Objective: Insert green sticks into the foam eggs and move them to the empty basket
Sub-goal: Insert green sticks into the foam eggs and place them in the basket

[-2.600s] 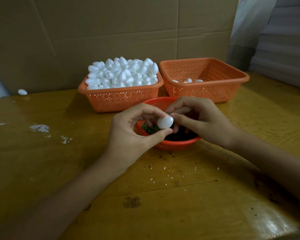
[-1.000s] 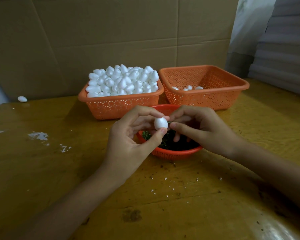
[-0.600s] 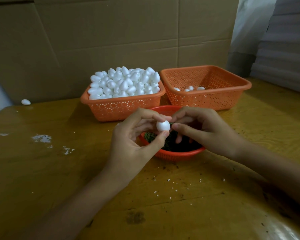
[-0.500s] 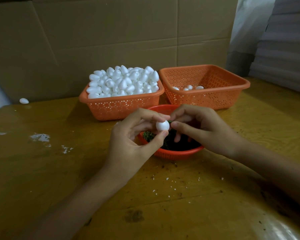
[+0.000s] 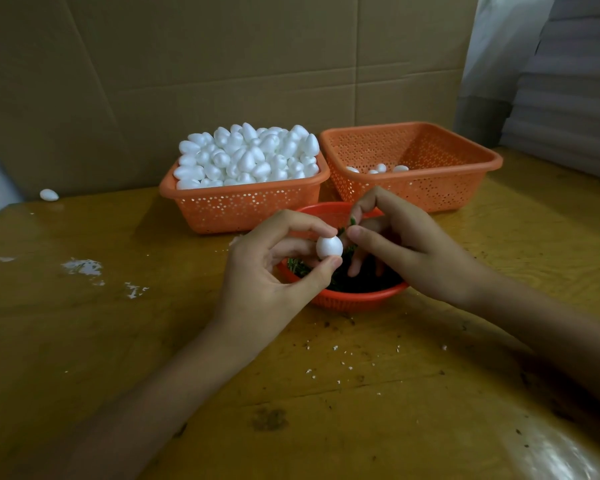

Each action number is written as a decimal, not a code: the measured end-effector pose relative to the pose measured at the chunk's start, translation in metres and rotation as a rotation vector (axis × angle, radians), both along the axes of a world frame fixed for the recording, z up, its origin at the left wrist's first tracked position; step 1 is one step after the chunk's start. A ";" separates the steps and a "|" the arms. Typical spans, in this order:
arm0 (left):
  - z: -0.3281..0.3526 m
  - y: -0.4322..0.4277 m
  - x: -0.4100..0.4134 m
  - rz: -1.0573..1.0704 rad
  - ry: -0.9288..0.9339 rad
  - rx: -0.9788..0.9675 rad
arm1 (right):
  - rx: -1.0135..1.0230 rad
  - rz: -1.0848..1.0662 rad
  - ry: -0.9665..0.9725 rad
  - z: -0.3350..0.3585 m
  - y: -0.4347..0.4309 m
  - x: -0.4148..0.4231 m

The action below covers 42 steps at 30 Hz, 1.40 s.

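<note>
The right hand (image 5: 413,251) hides most of the green stick (image 5: 352,221) and much of the red bowl (image 5: 354,301).

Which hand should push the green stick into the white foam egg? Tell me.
Right, probably: the right hand pinches the thin green stick beside the white foam egg, which the left hand holds.

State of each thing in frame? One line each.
left hand: pinches foam egg
right hand: pinches green stick beside that egg
left basket: heaped with white eggs
right basket: nearly empty, few eggs inside
round bowl: holds green sticks
stray egg: lying on table, far left
</note>
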State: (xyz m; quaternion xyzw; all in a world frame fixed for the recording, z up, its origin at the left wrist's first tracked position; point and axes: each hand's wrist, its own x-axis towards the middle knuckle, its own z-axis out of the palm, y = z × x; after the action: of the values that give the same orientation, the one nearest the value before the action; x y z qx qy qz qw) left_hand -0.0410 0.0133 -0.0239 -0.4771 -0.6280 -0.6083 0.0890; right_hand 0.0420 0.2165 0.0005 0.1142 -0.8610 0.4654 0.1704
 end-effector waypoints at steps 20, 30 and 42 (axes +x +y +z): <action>-0.002 0.002 0.002 0.007 0.011 -0.003 | 0.108 -0.056 0.127 -0.004 0.008 -0.005; -0.005 0.002 -0.001 0.003 0.084 -0.013 | 0.003 -0.026 0.095 -0.006 0.007 -0.004; -0.004 0.002 0.001 0.033 0.067 -0.002 | 0.001 -0.044 0.077 -0.003 0.003 0.000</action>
State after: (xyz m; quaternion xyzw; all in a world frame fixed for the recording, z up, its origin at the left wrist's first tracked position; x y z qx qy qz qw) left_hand -0.0405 0.0152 -0.0280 -0.4871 -0.6330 -0.5898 0.1196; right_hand 0.0417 0.2192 -0.0022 0.1130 -0.8563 0.4564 0.2139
